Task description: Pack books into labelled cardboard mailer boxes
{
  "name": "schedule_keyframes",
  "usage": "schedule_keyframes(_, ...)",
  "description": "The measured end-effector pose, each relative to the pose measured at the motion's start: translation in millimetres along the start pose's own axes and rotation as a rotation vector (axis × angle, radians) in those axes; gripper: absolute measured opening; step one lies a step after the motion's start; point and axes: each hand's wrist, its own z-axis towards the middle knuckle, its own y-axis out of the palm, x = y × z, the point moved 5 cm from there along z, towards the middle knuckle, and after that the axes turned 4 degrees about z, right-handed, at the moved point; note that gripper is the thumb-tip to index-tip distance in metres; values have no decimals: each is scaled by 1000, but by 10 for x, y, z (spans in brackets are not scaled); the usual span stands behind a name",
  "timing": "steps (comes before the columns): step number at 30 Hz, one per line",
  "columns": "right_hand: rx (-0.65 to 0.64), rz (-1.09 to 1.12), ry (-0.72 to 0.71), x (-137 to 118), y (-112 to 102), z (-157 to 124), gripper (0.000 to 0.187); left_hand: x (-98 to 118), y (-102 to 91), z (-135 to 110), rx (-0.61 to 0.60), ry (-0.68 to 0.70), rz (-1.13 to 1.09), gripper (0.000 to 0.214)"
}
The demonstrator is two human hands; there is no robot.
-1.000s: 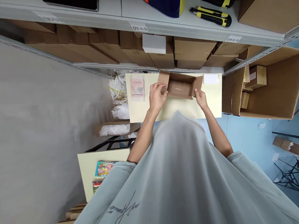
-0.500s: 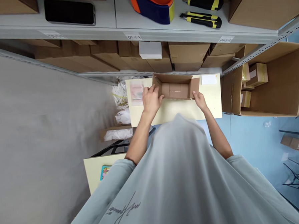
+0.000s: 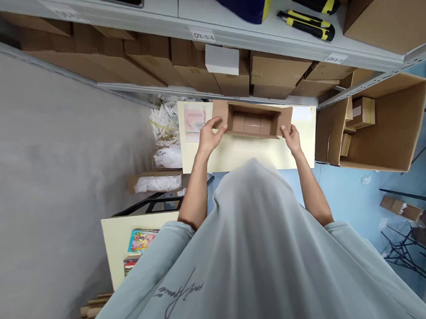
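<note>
**Brown cardboard box [image 3: 252,122] is gaping open over a smooth, pale tabletop [image 3: 230,156]**

In the head view, the rectangular, matte box is spreading its stiff end flaps outward. The right hand [image 3: 292,138] is gripping the right flap [image 3: 286,117]. The left hand [image 3: 210,135] is curving thumb and fingers around the left flap's [image 3: 220,110] edge; whether they are pinching, I cannot tell. A flat, translucent packet [image 3: 194,121] is lying nearby.

Carton [image 3: 253,122] between left grip [image 3: 209,137] and right grip [image 3: 292,139], over the bench [image 3: 248,151]; packet [image 3: 194,121] leftward, bigger box [image 3: 390,140] rightward, shelf [image 3: 281,42] beyond.
</note>
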Motion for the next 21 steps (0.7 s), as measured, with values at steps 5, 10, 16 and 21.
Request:
schedule_keyframes(5,293,-247,-314,-706,-179,-338,84,-421,-635,-151,240,-76,-90,46)
schedule_keyframes(10,161,-293,-493,-1617,483,-1022,58,-1227,-1025,-86,302,-275,-66,39)
schedule_keyframes(16,-565,-233,-293,-1196,2485,-1183,61,-1853,-938,221,258,-423,15,48)
schedule_keyframes(21,-480,-288,153,-407,3650,-465,55,-1988,-839,442,209,-479,139,48)
